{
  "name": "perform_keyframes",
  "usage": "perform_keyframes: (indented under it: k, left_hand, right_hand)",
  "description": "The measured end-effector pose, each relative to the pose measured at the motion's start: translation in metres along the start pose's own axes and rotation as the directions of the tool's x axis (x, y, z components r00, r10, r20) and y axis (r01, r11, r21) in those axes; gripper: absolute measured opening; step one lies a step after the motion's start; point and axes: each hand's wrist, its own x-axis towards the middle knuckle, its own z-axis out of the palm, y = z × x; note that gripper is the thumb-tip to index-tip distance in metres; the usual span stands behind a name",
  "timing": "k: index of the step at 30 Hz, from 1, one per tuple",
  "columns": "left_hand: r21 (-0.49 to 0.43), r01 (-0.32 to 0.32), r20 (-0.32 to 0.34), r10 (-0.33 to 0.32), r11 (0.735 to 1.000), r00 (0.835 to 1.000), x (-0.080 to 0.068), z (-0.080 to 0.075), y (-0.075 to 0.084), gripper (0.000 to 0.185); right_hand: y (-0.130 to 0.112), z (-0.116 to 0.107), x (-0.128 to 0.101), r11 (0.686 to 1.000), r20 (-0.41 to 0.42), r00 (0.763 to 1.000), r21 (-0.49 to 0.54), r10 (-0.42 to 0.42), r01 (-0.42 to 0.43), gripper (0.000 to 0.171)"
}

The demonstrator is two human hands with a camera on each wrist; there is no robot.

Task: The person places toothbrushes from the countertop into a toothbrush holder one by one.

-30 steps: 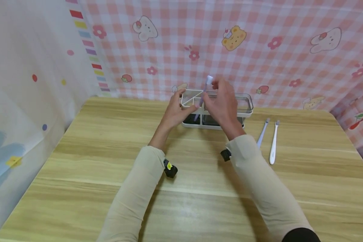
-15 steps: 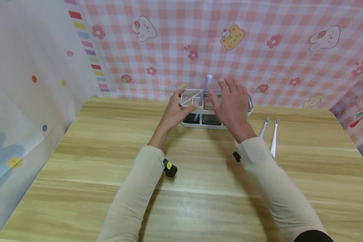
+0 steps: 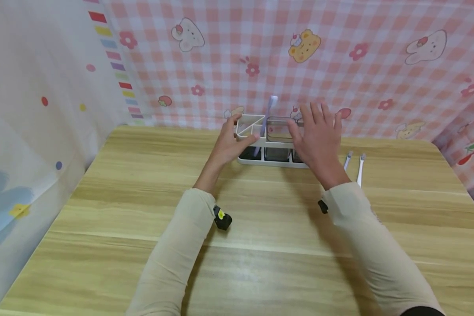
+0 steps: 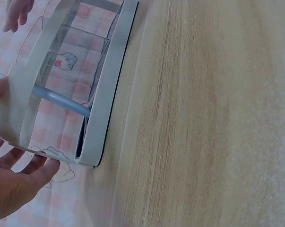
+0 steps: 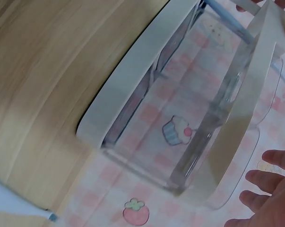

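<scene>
No lettering, brand name or number can be read in the head view or in either wrist view. Head view, just left of centre in the lower half of the frame: a small yellow patch (image 3: 221,214) stands on a black wrist device (image 3: 224,223); any marking on it is too small to read.

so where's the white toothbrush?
Head view: the white toothbrush lies on the table, right of the right hand and bluish toothbrush, handle partly hidden by the right sleeve.
</scene>
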Motion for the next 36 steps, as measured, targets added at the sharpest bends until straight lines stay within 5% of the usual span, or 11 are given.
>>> perform_keyframes:
  k: [18, 36]
  left_hand:
    - [0.018, 0.004, -0.004, -0.004, 1.000, 1.000, -0.002, 0.001, 0.000, 0.084]
    - [0.017, 0.008, -0.007, -0.008, 1.000, 1.000, 0.000, 0.000, -0.002, 0.085]
  right_hand:
    - [0.027, -0.006, -0.009, 0.986, 0.082, 0.986, 0.078, 0.144, -0.150, 0.075]
    - [0.058, -0.012, -0.017, 0.981, 0.060, 0.982, 0.066, 0.181, -0.185, 0.077]
